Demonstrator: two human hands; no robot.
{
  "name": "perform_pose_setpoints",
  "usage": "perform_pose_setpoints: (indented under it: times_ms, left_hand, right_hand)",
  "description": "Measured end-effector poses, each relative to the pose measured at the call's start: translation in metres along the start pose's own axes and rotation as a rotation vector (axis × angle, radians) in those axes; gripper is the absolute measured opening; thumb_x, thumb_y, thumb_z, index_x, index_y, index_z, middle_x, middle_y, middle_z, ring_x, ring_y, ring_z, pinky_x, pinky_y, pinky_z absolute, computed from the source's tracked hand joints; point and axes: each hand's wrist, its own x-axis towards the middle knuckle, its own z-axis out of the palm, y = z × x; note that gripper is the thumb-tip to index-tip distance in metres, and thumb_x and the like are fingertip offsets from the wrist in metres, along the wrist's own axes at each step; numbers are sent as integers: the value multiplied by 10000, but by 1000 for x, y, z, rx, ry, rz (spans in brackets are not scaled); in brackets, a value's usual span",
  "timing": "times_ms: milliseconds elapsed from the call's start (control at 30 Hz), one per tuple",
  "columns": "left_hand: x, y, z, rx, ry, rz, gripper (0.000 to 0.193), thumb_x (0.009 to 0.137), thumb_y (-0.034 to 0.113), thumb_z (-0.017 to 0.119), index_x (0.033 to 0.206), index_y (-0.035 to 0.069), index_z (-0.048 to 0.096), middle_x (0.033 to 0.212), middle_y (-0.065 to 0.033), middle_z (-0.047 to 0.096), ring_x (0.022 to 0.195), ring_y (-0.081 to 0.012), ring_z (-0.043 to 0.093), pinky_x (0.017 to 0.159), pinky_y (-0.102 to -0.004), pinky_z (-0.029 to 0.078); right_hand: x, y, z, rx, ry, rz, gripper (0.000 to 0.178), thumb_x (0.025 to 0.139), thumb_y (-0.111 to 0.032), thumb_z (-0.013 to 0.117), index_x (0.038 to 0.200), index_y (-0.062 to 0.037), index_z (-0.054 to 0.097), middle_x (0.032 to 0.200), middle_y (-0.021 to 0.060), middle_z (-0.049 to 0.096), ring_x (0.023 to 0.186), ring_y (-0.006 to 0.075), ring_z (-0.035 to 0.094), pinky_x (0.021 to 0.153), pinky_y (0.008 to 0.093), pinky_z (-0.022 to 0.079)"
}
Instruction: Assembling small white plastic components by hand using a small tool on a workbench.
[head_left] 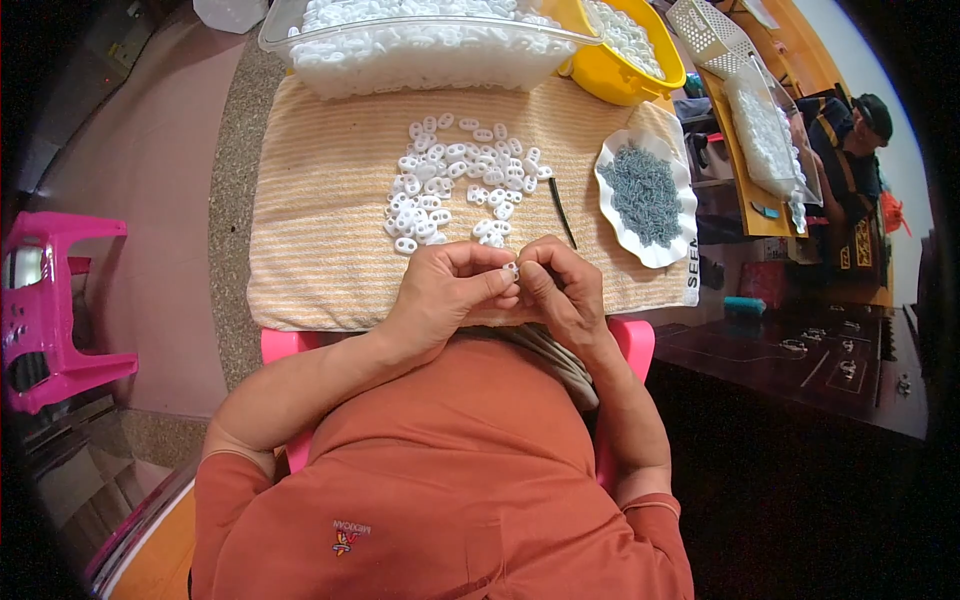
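Observation:
Close to the near edge of a striped towel (pixel 310 210), my two hands meet in front of my body. My left hand (pixel 447 288) pinches a small white plastic piece (pixel 513 267) with its thumb and fingers. My right hand (pixel 563 293) is closed on the same piece from the other side; the fingers partly hide it. Just beyond lies a loose spread of white oval two-hole pieces (pixel 432 172). A thin black rod (pixel 562 213) rests to their right. Farther right, a white wavy-edged dish (pixel 685 190) holds many tiny grey parts (pixel 643 195), too small to make out exactly.
A clear bin (pixel 430 75) full of white pieces and a yellow basin (pixel 610 82) stand at the far edge. Pink stool (pixel 65 300) at left. At right, a person (pixel 850 150) sits by another clear bin (pixel 765 140), near a dark tabletop (pixel 790 350).

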Motion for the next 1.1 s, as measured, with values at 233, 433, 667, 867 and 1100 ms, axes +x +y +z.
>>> perform_pose_setpoints:
  times_ms: [233, 433, 667, 867, 1100]
  left_hand:
    - [-1, -2, 2, 18, 11, 29, 185, 886, 17, 638, 1058, -50, 630, 901, -80, 673, 784, -116, 658, 724, -236, 569]
    - [-1, -2, 2, 23, 18, 30, 191, 883, 8, 636, 1064, -54, 624, 914, -84, 670, 786, -119, 659, 734, -241, 574]
    - [-1, 2, 2, 2, 7, 14, 193, 886, 21, 639, 1066, -45, 624, 921, -80, 669, 794, -118, 661, 734, -242, 576]
    - [-1, 3, 4, -12, 18, -9, 196, 890, 38, 642, 1071, -34, 625, 923, -74, 667, 794, -111, 654, 735, -243, 576]
    - [-1, 3, 3, -12, -4, 11, 193, 889, 33, 641, 1069, -35, 624, 928, -70, 663, 803, -111, 648, 736, -245, 574]
  right_hand:
    - [1, 4, -2, -47, -17, -105, 106, 936, -49, 553, 858, 13, 589, 826, 18, 555, 751, 70, 523, 661, 215, 437]
    - [1, 6, -4, 11, -27, -79, 99, 934, -70, 567, 878, 4, 601, 819, 2, 578, 753, 60, 525, 669, 211, 440]
    - [1, 1, -5, 189, -30, 40, 136, 959, -114, 557, 922, 3, 617, 838, -3, 602, 755, 48, 536, 673, 204, 456]
    - [3, 13, -12, 246, -72, 2, 171, 968, -116, 555, 980, 43, 616, 917, 64, 598, 694, 86, 569, 646, 210, 476]
    - [2, 12, -9, 239, -48, -11, 149, 951, -80, 575, 1013, 50, 615, 908, 63, 609, 703, 79, 583, 633, 208, 490]
